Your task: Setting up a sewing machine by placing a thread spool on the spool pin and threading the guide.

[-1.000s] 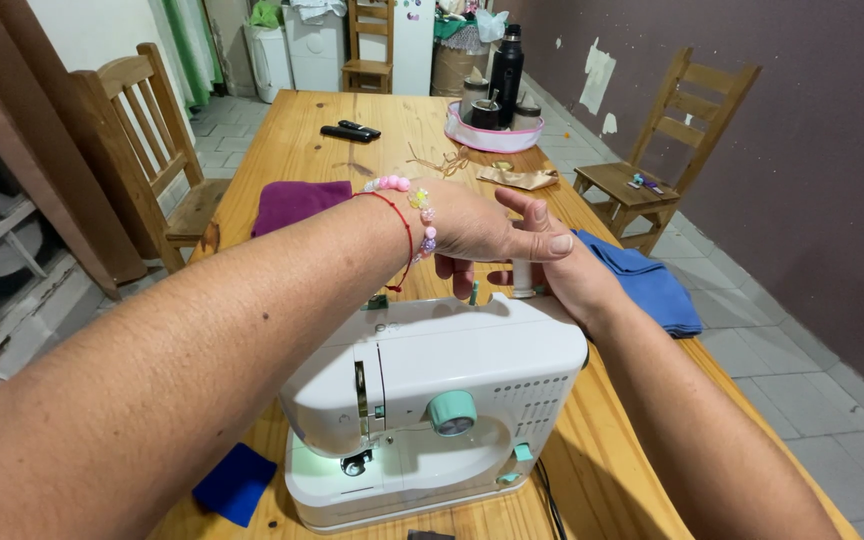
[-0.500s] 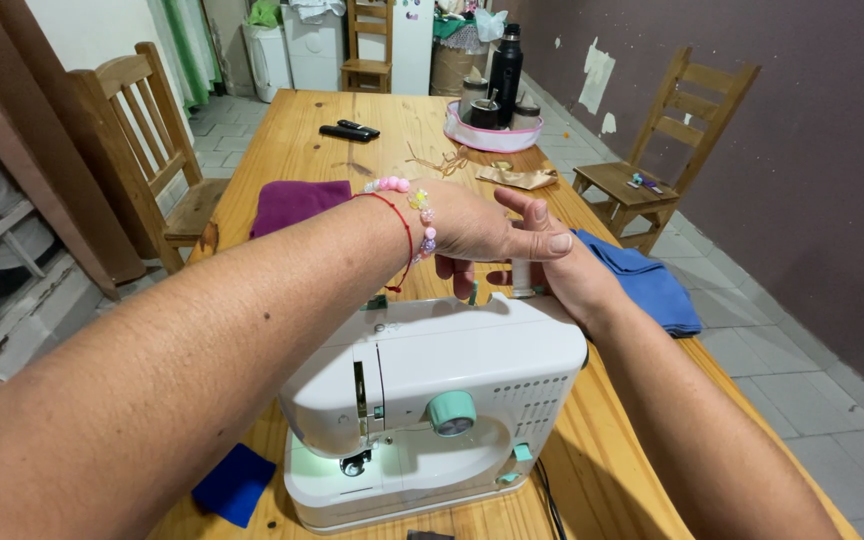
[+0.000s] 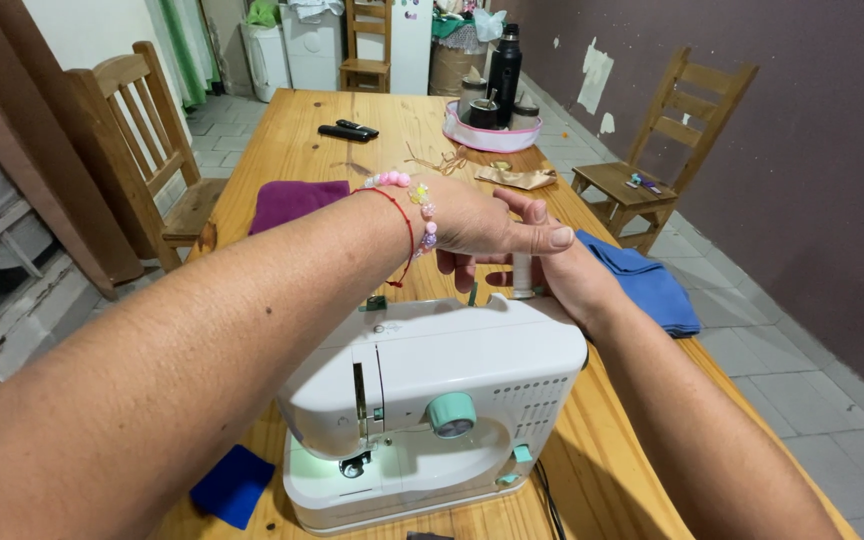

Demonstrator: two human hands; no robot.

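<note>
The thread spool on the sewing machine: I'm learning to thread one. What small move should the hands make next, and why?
Probably draw the thread end off the white spool toward the machine's top guides. Both hands, left and right, are at the upright spool on top of the sewing machine; no thread shows running down yet.

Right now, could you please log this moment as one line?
left hand: over thread spool | right hand: at spool | sewing machine: on wooden table
</note>
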